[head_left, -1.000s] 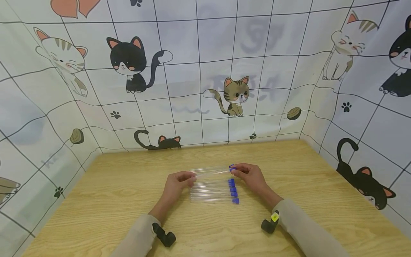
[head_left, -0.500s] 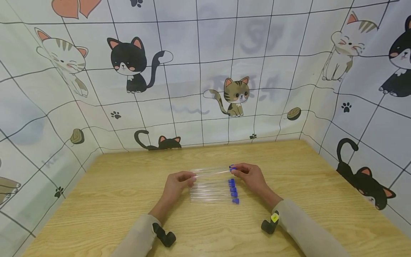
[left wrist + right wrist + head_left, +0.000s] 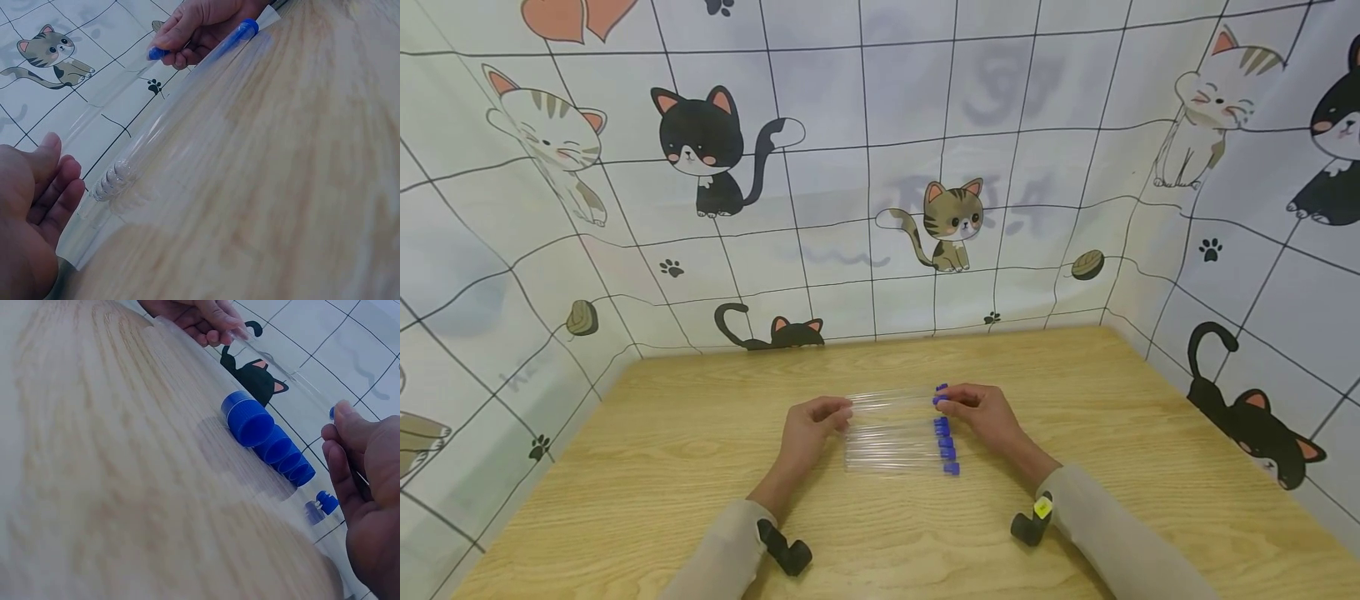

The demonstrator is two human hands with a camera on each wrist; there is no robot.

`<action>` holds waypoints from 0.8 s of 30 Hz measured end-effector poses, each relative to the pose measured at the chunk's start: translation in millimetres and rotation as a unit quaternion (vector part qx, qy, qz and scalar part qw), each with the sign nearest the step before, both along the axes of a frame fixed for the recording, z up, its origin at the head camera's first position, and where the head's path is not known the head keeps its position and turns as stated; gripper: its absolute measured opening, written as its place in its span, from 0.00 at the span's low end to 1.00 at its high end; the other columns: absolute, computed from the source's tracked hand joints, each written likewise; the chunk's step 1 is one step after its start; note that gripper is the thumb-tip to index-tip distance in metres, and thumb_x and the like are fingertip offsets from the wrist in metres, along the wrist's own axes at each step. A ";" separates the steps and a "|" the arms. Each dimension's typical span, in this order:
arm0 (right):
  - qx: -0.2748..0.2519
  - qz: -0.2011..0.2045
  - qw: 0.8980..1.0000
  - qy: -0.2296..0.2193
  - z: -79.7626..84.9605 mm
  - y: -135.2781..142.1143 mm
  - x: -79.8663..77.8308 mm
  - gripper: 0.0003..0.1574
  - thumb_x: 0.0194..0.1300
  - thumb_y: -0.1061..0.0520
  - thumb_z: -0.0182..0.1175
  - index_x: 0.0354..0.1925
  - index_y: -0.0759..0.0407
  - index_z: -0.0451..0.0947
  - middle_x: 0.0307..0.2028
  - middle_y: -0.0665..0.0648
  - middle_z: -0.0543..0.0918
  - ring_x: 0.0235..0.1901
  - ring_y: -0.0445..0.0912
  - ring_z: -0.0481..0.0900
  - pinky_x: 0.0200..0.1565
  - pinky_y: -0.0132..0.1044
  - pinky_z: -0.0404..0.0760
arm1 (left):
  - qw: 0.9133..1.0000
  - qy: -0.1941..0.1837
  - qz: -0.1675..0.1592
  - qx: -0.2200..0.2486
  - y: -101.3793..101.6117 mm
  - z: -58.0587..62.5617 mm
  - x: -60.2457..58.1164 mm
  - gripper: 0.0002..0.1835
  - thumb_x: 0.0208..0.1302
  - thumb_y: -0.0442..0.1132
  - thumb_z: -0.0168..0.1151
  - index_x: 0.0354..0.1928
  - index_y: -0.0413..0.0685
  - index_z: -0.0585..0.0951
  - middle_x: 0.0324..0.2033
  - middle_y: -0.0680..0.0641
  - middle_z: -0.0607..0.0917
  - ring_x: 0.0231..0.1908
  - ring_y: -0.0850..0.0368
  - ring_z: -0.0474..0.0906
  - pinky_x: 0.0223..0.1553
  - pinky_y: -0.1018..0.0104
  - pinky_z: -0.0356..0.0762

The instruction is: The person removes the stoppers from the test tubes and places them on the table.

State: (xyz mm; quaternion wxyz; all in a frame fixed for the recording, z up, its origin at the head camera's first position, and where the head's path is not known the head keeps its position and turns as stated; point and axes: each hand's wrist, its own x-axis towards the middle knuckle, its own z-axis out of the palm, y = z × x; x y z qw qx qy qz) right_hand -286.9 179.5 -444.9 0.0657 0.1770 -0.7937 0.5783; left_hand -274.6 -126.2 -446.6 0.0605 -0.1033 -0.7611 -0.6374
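at a wood-grain table (image 3: 1037, 517), a person's left hand (image 3: 808, 429) pinches the clear end of a blue-capped tube (image 3: 105, 105), the right hand (image 3: 987, 414) pinching its cap (image 3: 939, 400), beyond a nearer row of similar tubes (image 3: 891, 450) lying flat.

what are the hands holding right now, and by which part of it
A clear, slender cylindrical tube with a round blue cap: the left hand pinches its far, uncapped end, and the right hand pinches it at the cap.
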 end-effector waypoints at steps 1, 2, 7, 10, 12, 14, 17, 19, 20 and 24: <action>0.001 0.003 1.000 0.001 -0.1 0.1 0.0 0.16 0.61 0.51 0.67 0.44 0.59 0.85 0.38 0.54 0.86 0.39 0.45 0.83 0.42 0.33 0.78 | 1.000 0.002 0.003 0.000 0.2 0.0 -0.2 0.13 0.61 0.39 0.66 0.44 0.38 0.84 0.30 0.41 0.85 0.31 0.50 0.81 0.37 0.66 0.78; 0.002 0.004 1.000 -0.002 0.1 0.1 -0.1 0.16 0.60 0.51 0.67 0.43 0.58 0.85 0.38 0.53 0.87 0.39 0.45 0.83 0.41 0.34 0.78 | 1.000 0.003 0.006 0.002 0.3 0.0 -0.3 0.13 0.61 0.39 0.66 0.44 0.37 0.84 0.31 0.40 0.85 0.31 0.50 0.81 0.37 0.66 0.78; 0.017 0.012 1.000 -0.019 0.5 1.5 -0.7 0.14 0.60 0.48 0.67 0.42 0.53 0.86 0.37 0.50 0.87 0.40 0.46 0.82 0.42 0.34 0.77 | 1.000 0.000 0.012 0.013 0.6 1.0 -1.0 0.12 0.61 0.35 0.65 0.44 0.34 0.83 0.33 0.40 0.85 0.34 0.45 0.82 0.38 0.62 0.79; 0.020 0.022 0.999 -0.023 0.8 2.1 -0.8 0.14 0.60 0.49 0.67 0.42 0.53 0.85 0.37 0.51 0.86 0.41 0.47 0.82 0.43 0.35 0.77 | 1.000 -0.001 0.009 0.014 0.5 2.1 -1.0 0.12 0.61 0.32 0.65 0.44 0.31 0.82 0.34 0.37 0.85 0.35 0.40 0.81 0.40 0.56 0.79; 0.020 0.027 0.999 -0.025 1.1 2.2 -0.8 0.13 0.60 0.50 0.67 0.42 0.54 0.85 0.37 0.51 0.86 0.41 0.47 0.82 0.43 0.35 0.77 | 1.000 0.000 0.007 0.015 0.4 2.4 -1.0 0.12 0.61 0.31 0.64 0.45 0.30 0.82 0.34 0.37 0.85 0.35 0.40 0.81 0.40 0.54 0.79; 0.020 0.031 0.999 -0.026 1.1 2.2 -0.8 0.13 0.60 0.50 0.67 0.42 0.54 0.85 0.37 0.51 0.86 0.41 0.47 0.82 0.43 0.35 0.78 | 1.000 -0.002 0.010 0.015 0.6 2.8 -0.8 0.12 0.61 0.32 0.65 0.45 0.30 0.82 0.34 0.38 0.85 0.34 0.42 0.81 0.40 0.55 0.79; 0.020 0.037 0.999 -0.027 1.0 2.7 -0.6 0.13 0.60 0.51 0.67 0.42 0.55 0.85 0.37 0.52 0.86 0.40 0.47 0.83 0.43 0.35 0.78 | 1.000 -0.003 0.015 0.015 0.7 1.9 -1.0 0.12 0.61 0.34 0.66 0.44 0.33 0.83 0.33 0.42 0.85 0.33 0.47 0.82 0.38 0.61 0.79; 0.020 0.041 0.999 -0.026 1.0 3.1 -0.6 0.13 0.60 0.52 0.67 0.42 0.55 0.85 0.38 0.52 0.86 0.40 0.48 0.83 0.43 0.35 0.78 | 1.000 -0.001 0.018 0.013 0.9 1.5 -1.0 0.12 0.61 0.35 0.66 0.44 0.34 0.84 0.33 0.44 0.86 0.32 0.50 0.82 0.37 0.64 0.79; 0.020 0.044 0.999 -0.026 1.1 3.4 -0.4 0.13 0.60 0.52 0.67 0.42 0.56 0.85 0.38 0.52 0.86 0.41 0.48 0.83 0.44 0.35 0.78 | 1.000 0.001 0.019 0.013 1.0 1.4 -0.9 0.12 0.61 0.35 0.66 0.43 0.35 0.84 0.33 0.44 0.86 0.32 0.50 0.82 0.37 0.65 0.79; 0.019 0.051 0.998 -0.025 0.9 4.4 -0.4 0.13 0.61 0.53 0.66 0.43 0.56 0.84 0.38 0.53 0.86 0.41 0.48 0.83 0.44 0.35 0.78 | 1.000 0.012 0.019 0.014 1.1 -0.2 -1.9 0.12 0.60 0.35 0.66 0.43 0.35 0.84 0.32 0.45 0.86 0.31 0.51 0.82 0.36 0.66 0.79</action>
